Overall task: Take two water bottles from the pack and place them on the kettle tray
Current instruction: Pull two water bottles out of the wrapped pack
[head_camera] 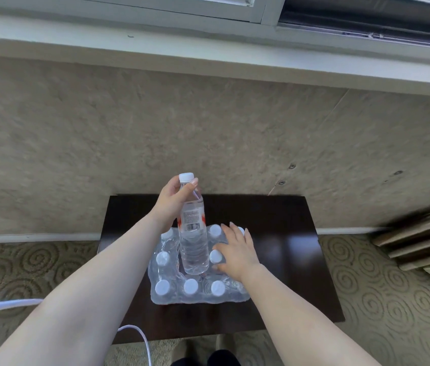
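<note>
A shrink-wrapped pack of water bottles (198, 289) with white caps sits on a dark wooden table (282, 260). My left hand (172, 199) grips the neck and shoulder of one clear water bottle (194, 241) with a red-and-white label, holding it upright above the pack. My right hand (236, 250) rests spread on the pack's right side, fingers over the caps there. No kettle tray is in view.
The table stands against a beige textured wall under a window sill (208, 51). Patterned carpet (393, 299) surrounds it. A white cable (139, 336) loops at lower left. Stacked flat boards (425, 241) lie at the right. Dark shoes (208, 360) show at the bottom edge.
</note>
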Demonstrator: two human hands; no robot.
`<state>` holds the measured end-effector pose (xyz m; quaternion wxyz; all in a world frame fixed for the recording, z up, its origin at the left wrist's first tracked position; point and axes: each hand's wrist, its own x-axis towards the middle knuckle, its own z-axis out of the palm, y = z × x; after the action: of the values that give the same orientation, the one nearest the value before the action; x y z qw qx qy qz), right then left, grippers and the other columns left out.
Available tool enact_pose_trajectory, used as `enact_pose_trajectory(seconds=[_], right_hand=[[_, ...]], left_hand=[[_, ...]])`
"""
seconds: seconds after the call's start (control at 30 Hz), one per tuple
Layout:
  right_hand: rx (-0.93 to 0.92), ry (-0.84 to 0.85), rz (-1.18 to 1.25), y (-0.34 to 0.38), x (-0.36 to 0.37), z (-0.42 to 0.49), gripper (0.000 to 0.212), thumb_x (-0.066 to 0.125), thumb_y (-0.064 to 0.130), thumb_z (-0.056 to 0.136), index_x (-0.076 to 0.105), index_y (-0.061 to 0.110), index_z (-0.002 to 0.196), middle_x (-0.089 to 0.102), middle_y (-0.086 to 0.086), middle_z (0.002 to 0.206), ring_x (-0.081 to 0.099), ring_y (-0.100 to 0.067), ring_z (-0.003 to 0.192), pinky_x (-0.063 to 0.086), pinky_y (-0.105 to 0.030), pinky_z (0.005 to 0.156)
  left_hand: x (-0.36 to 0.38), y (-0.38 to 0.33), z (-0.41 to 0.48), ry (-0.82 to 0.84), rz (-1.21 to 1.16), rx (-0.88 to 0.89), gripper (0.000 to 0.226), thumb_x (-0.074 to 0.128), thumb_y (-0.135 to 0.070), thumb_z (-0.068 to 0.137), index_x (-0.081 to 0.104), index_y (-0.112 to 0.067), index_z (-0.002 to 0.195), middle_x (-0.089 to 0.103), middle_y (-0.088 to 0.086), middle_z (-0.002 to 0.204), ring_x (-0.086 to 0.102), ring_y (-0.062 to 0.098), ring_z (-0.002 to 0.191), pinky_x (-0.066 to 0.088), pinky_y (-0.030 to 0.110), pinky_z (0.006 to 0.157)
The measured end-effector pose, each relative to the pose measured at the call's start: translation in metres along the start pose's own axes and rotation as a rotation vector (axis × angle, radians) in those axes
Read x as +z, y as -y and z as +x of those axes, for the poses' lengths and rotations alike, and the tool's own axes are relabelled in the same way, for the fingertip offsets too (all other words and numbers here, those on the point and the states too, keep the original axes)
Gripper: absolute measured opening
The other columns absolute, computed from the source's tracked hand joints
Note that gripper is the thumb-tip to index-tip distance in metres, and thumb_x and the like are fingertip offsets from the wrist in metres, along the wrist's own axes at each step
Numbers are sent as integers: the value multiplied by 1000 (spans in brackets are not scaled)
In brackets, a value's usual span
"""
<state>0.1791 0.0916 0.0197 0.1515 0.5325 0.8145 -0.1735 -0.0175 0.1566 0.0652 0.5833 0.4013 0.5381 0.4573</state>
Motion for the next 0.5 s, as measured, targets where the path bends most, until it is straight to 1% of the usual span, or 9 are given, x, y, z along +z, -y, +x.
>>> enact_pose_trajectory(seconds=[0.1,0.2,0.27,0.33,0.4,0.43,0.5], right_hand=[[-21,-4,3,0,2,0,40,60,46,87,59,25,121,1,-6,162,-14,-30,147,-7,-59,116],[-48,-5,26,0,1,-4,34,58,41,90,58,20,116,-5,-3,162,-18,-33,146,-6,-65,114],[-81,-14,34,2,-3,-7,33,56,39,92,57,15,115,-6,-1,163,-17,-36,146,-6,-66,113],[-136,-27,-7,5,-7,-9,41,51,41,94,53,10,121,-4,-4,163,-15,-36,146,-6,-63,115],[-172,-39,-27,5,-16,-11,55,47,43,96,42,4,134,0,-11,162,-13,-34,147,-5,-56,118],[-175,-38,7,5,-21,-13,61,46,42,96,33,2,141,2,-14,162,-12,-31,147,-5,-52,119],[-158,-34,169,3,-33,-19,70,45,41,98,17,2,148,5,-16,161,-10,-25,147,-8,-42,120]], left_hand=[[0,6,-5,-2,-16,-5,25,63,-41,87,60,-18,97,69,1,80,68,14,73,53,27,63],[-1,7,-8,-30,-48,-14,24,64,-41,85,62,-23,101,71,1,91,68,14,83,52,29,67],[-3,6,-10,-32,-54,-19,26,65,-41,85,61,-24,105,72,0,95,69,13,86,51,28,66],[-8,4,-12,-25,-41,-8,27,66,-41,85,61,-25,106,71,2,98,68,15,88,52,30,67],[-14,0,-14,-31,-42,0,26,66,-41,84,63,-25,103,71,5,99,68,17,90,52,36,75],[-16,-2,-15,-41,-60,2,22,67,-41,84,64,-25,100,71,5,97,68,16,90,52,37,79],[-21,-6,-17,-62,-101,13,15,68,-39,84,65,-27,93,71,4,94,67,17,87,52,39,84]])
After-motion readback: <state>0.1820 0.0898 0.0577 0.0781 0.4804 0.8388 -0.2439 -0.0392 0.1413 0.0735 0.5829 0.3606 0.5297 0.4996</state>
